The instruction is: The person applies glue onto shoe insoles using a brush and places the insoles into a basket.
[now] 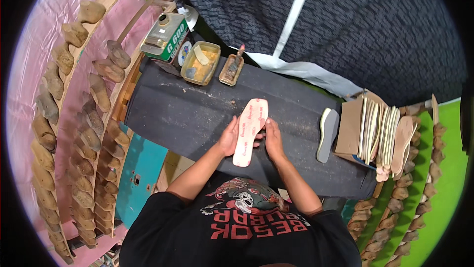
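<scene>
A pale pinkish insole (251,131) with red print lies across my left hand (228,137), tilted, with its wider end away from me. My left thumb rests along its left edge, and the left fingertips show past the right edge from underneath. Beside that right edge is my right hand (273,139), its fingers stretched out and the tips touching the insole near its middle. Part of the right hand's fingers is hard to make out. Right of my hands, a pair of grey and cream soles (328,135) lies on the dark-covered table (296,111).
A cardboard box (349,128) packed with several insoles stands at the right end. At the back left are a green-and-white metal can (165,37), a yellowish glue tub (202,75) and a small tray (230,75) with a brush. Racks of wooden shoe lasts (100,93) flank both sides.
</scene>
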Demonstrator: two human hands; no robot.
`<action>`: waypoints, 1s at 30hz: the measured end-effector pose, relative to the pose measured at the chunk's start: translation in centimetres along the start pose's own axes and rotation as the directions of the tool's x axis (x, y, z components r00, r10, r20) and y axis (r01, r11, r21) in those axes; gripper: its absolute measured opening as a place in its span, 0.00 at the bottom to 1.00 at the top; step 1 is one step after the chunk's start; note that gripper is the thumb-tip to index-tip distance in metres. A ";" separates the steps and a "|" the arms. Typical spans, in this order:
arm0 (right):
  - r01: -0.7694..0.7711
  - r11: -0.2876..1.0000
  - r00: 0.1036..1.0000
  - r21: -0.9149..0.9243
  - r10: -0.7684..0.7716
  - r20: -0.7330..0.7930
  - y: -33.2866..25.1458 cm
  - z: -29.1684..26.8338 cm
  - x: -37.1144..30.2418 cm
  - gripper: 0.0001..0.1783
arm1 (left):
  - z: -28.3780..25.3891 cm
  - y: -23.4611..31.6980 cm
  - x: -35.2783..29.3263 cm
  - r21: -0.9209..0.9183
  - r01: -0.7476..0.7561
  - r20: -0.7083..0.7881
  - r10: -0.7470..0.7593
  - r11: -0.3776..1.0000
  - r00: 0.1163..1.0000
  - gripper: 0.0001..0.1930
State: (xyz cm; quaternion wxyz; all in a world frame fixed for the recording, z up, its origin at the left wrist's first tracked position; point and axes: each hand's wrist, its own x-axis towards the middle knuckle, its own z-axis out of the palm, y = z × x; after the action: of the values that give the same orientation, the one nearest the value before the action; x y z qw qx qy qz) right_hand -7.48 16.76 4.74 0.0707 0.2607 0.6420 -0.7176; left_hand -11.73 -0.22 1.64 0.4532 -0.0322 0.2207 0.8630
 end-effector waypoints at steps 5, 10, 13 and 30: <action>0.341 0.907 0.920 -0.249 -0.376 -0.108 -1.2 1.6 11.5 0.17 | -5.6 4.0 -3.3 0.007 0.032 -0.031 -0.032 0.999 0.999 0.31; 0.359 0.843 0.901 -0.400 -0.425 -0.087 -7.4 5.3 22.2 0.24 | -6.4 7.3 -5.4 0.048 0.016 -0.074 -0.013 0.999 0.997 0.32; 0.316 0.798 0.895 -0.513 -0.430 -0.118 -8.1 5.7 27.4 0.24 | -7.9 8.3 -4.7 0.020 0.028 -0.087 -0.026 0.999 0.996 0.32; 0.581 0.771 0.791 -0.262 -0.459 0.404 -14.8 10.4 21.9 0.05 | -10.6 12.4 -4.3 -0.003 0.035 -0.087 -0.035 0.999 0.996 0.30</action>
State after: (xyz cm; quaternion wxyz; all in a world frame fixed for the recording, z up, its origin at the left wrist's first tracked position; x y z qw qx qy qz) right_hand -35.63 14.33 8.06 0.0166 -0.0668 0.7933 -0.6050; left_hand -20.60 -13.95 -2.42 0.4582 -0.0741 0.2390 0.8529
